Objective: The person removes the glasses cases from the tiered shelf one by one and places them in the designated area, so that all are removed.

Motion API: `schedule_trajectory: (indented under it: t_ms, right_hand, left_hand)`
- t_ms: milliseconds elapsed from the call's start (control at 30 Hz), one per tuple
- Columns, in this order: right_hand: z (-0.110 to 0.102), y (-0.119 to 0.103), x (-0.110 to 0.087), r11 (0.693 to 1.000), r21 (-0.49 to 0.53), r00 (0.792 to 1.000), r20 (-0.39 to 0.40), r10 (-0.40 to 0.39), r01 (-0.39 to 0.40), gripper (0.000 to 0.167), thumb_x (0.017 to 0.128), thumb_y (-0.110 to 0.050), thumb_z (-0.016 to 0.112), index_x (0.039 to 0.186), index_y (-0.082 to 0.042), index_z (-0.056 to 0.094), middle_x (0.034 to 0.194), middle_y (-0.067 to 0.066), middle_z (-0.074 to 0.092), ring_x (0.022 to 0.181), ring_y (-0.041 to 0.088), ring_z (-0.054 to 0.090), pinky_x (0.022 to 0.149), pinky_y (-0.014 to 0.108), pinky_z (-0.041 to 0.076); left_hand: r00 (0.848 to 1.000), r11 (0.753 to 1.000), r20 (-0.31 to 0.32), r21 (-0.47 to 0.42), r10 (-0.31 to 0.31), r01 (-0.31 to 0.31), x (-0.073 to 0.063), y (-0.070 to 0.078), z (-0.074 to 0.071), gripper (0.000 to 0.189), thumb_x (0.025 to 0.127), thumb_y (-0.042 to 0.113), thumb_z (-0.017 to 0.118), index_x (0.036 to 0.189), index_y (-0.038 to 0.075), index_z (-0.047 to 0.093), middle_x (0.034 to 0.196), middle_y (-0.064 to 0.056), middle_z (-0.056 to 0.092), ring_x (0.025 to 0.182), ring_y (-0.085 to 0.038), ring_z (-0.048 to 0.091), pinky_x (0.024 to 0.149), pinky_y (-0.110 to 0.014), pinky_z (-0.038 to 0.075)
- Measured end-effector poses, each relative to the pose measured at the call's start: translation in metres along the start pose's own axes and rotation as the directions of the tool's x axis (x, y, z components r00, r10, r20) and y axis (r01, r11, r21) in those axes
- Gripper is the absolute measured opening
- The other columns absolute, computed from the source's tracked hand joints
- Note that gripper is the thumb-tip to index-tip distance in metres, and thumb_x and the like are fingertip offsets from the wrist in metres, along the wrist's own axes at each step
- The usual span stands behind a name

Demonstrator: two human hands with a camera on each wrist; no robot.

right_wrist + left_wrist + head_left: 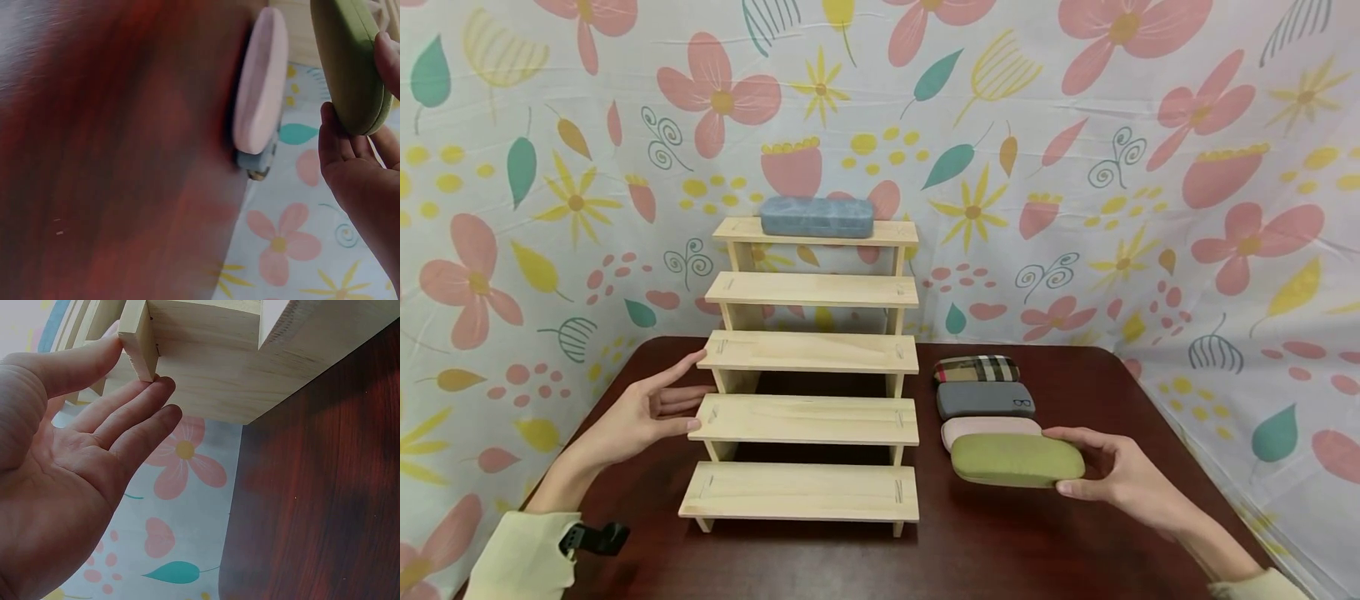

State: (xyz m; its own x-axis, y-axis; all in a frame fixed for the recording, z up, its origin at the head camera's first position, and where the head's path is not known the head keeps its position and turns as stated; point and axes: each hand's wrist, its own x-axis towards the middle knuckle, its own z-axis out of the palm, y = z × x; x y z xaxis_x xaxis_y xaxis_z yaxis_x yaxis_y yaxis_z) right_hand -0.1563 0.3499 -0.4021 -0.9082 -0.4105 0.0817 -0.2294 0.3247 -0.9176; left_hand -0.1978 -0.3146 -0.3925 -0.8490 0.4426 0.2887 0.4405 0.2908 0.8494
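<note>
My right hand (1120, 475) grips the right end of an olive-green glasses case (1018, 460), thumb on the near side and fingers behind. In the right wrist view the case (350, 69) is held up off the table. Just behind it lies a pale pink glasses case (988, 429), partly covered by the green one in the head view. At the left side of a five-step wooden display stand (808, 418), my left hand (632, 417) pinches the end of one step (139, 340) between thumb and fingers. A blue glasses case (817, 217) sits on the top step.
Right of the stand, a grey glasses case (985, 400) and a plaid glasses case (976, 368) lie in a row behind the pink one. The dark red-brown table (760, 567) ends at a flower-patterned cloth (1045, 167) behind and at both sides.
</note>
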Motion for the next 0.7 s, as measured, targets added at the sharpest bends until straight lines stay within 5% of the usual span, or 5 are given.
schedule_trajectory:
  t_ms: [700]
  right_hand:
    - [0.007,0.035,-0.002,0.998,-0.063,0.999,0.039,-0.027,0.029,0.064,0.09,-0.003,0.083,0.147,0.006,0.056,0.139,0.026,0.061,0.111,0.013,0.067,0.086,0.027,0.058]
  left_hand:
    - [1.0,1.0,0.013,-0.002,0.018,-0.018,0.0,0.003,0.0,0.094,0.094,-0.007,0.075,0.169,0.007,0.022,0.153,-0.041,0.039,0.127,-0.006,0.06,0.088,-0.029,0.06]
